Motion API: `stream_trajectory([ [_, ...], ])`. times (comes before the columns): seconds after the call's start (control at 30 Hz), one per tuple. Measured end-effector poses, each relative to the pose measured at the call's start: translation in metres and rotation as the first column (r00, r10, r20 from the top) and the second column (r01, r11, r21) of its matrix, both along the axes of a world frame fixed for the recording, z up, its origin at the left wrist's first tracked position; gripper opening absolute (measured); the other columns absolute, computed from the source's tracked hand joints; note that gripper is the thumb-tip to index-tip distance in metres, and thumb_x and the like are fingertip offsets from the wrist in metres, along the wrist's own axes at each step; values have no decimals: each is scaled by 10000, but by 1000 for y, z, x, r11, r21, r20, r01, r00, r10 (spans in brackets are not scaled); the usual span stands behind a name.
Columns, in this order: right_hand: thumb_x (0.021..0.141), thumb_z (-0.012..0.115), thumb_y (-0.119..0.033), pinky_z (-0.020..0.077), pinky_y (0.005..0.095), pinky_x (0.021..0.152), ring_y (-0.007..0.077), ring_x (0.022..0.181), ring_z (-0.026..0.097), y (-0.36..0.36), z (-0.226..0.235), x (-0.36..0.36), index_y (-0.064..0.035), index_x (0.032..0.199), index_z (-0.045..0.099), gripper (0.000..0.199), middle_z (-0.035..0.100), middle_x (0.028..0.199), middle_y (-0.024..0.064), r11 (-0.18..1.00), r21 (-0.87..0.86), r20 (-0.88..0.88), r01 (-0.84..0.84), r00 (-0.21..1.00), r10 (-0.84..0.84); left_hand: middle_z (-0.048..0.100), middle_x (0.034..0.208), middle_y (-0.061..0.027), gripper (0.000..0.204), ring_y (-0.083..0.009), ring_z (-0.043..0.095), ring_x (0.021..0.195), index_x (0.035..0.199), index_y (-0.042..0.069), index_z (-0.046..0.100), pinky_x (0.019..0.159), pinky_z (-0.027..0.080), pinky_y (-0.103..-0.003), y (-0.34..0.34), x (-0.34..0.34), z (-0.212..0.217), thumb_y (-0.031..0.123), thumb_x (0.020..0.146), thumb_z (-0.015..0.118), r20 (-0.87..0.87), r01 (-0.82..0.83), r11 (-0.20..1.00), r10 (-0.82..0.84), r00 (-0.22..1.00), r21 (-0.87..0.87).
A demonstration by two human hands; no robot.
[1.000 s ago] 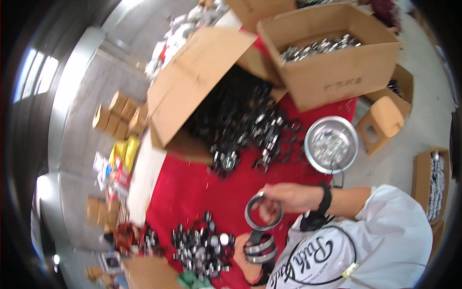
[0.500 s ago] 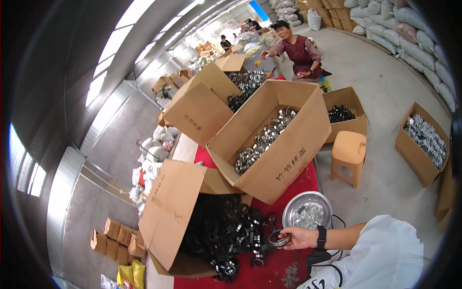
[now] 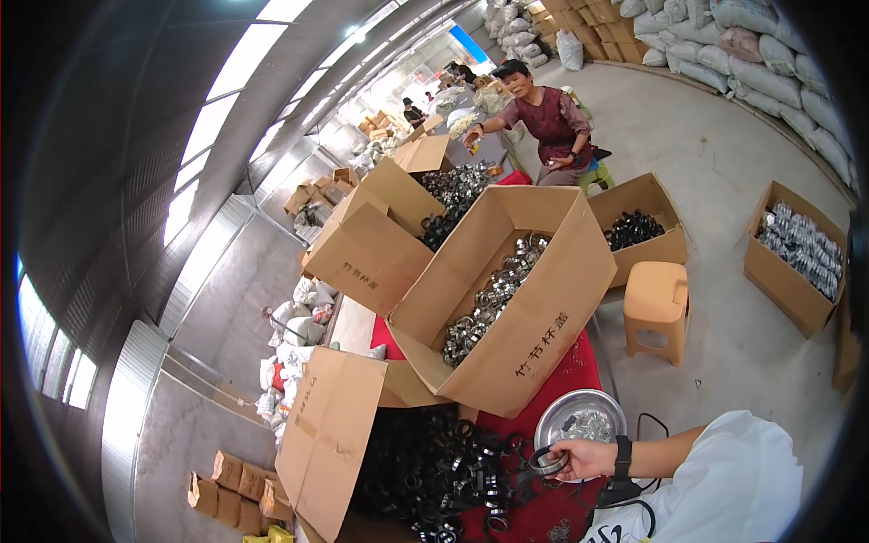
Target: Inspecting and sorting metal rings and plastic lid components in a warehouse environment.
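My right hand [image 3: 585, 460] reaches in from the lower right, its wrist in a black band. Its fingers are closed on a black and silver ring [image 3: 547, 462], held over the near edge of a steel bowl [image 3: 540, 433]. Small shiny pieces [image 3: 588, 425] lie in the bowl. To the left of the hand, a tipped cardboard box [image 3: 328, 442] spills many similar dark rings [image 3: 444, 471] onto a red cloth [image 3: 520, 507]. My left hand is out of view.
A large open box [image 3: 552, 335] of silver rings stands beyond the bowl. An orange stool [image 3: 655, 294] and two more filled boxes stand on the floor at right. Across the table sits a person [image 3: 552, 127] in a dark red apron, one arm out. Stacked sacks [image 3: 769, 63] line the back wall.
The view has shifted, so most of the scene sits lower. My right hand still grips the ring, which is now nearer the bowl. The seated person's outstretched hand has lowered a little.
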State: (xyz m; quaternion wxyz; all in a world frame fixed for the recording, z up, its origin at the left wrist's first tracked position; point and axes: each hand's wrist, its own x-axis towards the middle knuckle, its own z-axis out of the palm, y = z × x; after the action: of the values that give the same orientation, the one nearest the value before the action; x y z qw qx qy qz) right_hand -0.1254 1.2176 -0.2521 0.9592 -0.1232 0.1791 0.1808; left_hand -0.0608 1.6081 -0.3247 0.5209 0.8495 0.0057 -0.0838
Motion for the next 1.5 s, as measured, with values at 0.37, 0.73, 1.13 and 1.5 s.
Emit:
stream_trajectory([
  [0.37,874,509,-269,502,271,602,144,722,617,13,65,-8,-1,960,534,282,637,813,100,368,-919,324,144,808,492,532,1075,-121,291,-137,521,837,1131,-16,487,770,420,-245,-136,-39,103,105,869,454,274,48,974,15,962,-219],
  [0.73,893,494,-263,532,289,641,154,718,604,57,54,14,19,1094,494,347,586,863,97,503,-834,347,-226,494,797,569,972,-63,329,-108,553,861,1116,2,454,743,454,-235,-134,-103,134,170,857,568,-89,195,908,-244,966,-372],
  [1.13,930,366,-307,513,268,597,220,766,615,18,-19,99,-3,1096,533,384,621,933,138,922,258,303,-288,931,205,525,839,-10,207,-108,502,727,1033,60,494,576,430,-261,-76,-175,122,141,857,564,-342,-466,611,317,885,-639],
  [1.5,941,319,-326,474,283,574,193,767,607,105,53,122,-22,1122,508,401,618,940,95,873,209,528,-440,802,278,545,902,-85,225,-140,512,696,1021,37,457,638,441,-300,-128,-121,153,209,885,511,-347,-344,529,97,933,-776],
])
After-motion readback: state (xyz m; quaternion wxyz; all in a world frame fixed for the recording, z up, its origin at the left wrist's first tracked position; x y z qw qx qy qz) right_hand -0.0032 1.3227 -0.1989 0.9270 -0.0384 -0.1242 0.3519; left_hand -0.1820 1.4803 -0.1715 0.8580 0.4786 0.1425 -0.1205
